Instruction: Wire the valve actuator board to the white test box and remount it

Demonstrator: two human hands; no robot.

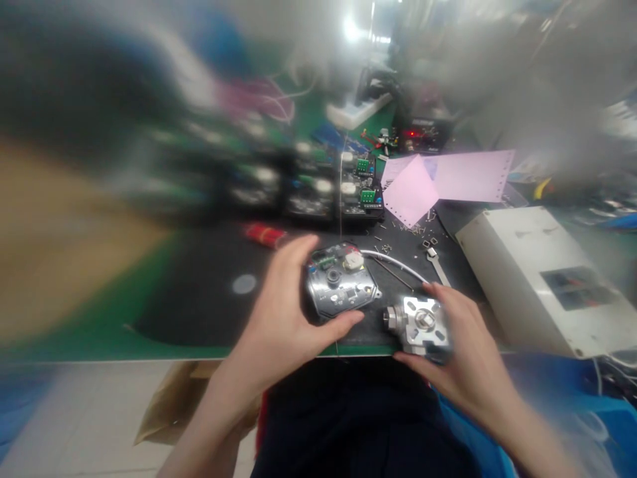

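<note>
Silvery metal catches the light in both parts at the near edge of the table (209, 312), which wears a black mat over green. The person's left hand (283, 312) curls around a round metal housing (341, 289) with a circuit board inside, fingers over its far-left rim and thumb pressed under its near edge. Just right of it, the right hand (462, 352) cups a square metal flange block (422, 322) from the near and right sides, fingers wrapped over its far edge. The 2 parts sit close together but apart. A white cable (393, 262) arcs away from the housing toward the right. Farther off lie pink sheets of paper (448, 176), a row of dark circuit modules (361, 192) and a red cylinder (263, 234). A white box (532, 279) stands at the right. The left side of the scene is too blurred to read.
</note>
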